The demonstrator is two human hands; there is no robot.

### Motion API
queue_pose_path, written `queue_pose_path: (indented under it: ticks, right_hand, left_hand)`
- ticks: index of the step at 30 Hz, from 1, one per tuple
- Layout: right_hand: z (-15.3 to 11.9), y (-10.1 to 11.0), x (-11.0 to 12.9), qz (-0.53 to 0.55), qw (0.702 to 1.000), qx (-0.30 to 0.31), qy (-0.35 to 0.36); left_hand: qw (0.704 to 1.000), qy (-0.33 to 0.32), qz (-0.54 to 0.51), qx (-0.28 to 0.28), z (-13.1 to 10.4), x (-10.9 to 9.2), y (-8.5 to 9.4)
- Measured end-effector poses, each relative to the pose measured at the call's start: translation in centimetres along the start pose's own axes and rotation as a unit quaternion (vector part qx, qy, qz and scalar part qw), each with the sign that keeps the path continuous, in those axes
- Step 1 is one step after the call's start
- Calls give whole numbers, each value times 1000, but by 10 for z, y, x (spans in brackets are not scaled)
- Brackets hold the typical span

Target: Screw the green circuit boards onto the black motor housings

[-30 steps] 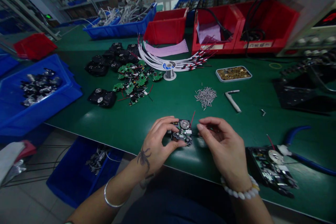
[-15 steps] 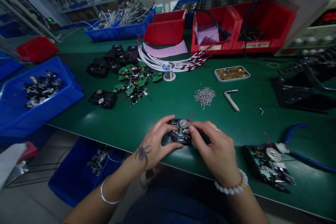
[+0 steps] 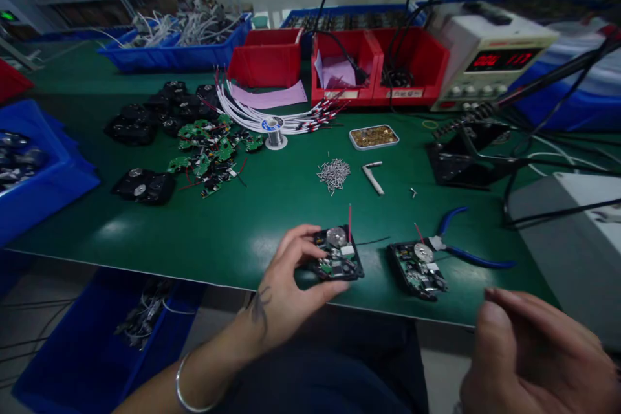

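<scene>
My left hand (image 3: pixel 295 265) grips a small black device housing with an exposed circuit board (image 3: pixel 339 265), fingers behind and thumb along its front edge. A round silver disc sits on the board, with a red wire standing up and a black wire reaching right. Off the table's front edge, at the lower right, my right hand (image 3: pixel 538 349) is raised with thumb and forefinger pinched together; whatever may be between them is too small to make out. A second open housing (image 3: pixel 420 268) lies between the hands, beside blue-handled pliers (image 3: pixel 478 257).
Small metal pins (image 3: pixel 334 174) lie heaped behind the held housing, near a solder spool (image 3: pixel 275 134) and a tin of brass-coloured shavings (image 3: pixel 373 136). Green circuit boards (image 3: pixel 213 149) and black housings (image 3: pixel 143 185) lie left. A power supply (image 3: pixel 490 58) stands back right, near a black stand (image 3: pixel 460 155).
My right hand has left the held housing and swung to the lower right. My left hand keeps the housing, now tilted slightly. The view has turned right.
</scene>
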State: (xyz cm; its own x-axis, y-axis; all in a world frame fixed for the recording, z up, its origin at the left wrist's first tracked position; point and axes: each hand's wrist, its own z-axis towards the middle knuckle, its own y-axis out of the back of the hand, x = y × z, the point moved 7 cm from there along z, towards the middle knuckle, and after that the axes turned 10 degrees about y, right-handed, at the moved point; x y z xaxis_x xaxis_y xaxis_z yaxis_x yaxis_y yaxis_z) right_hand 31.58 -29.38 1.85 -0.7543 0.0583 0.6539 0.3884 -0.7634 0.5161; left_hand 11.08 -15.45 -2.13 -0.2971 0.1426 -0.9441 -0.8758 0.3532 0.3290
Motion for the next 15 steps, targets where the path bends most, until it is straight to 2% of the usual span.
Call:
queue_pose_path:
  ticks: [2, 5, 8, 12, 15]
  right_hand:
    - [-2, 2, -14, -39, 999, -9, -19]
    - [-2, -17, -24, -23, 996, 79, -19]
    - [2, -23, -26, -32, 995, 91, -3]
    - [8, -10, -36, -46, 997, 55, -15]
    - [11, -3, -56, -47, 996, 78, -24]
  left_hand:
    - [999, -19, 31, 14, -2, -10, -24]
    - [995, -57, 78, 34, -1, -20, -52]
    - [990, -81, 102, 46, 6, -23, -71]
    - [987, -103, 110, 49, 13, -27, -95]
    - [985, -107, 121, 65, 12, -32, -111]
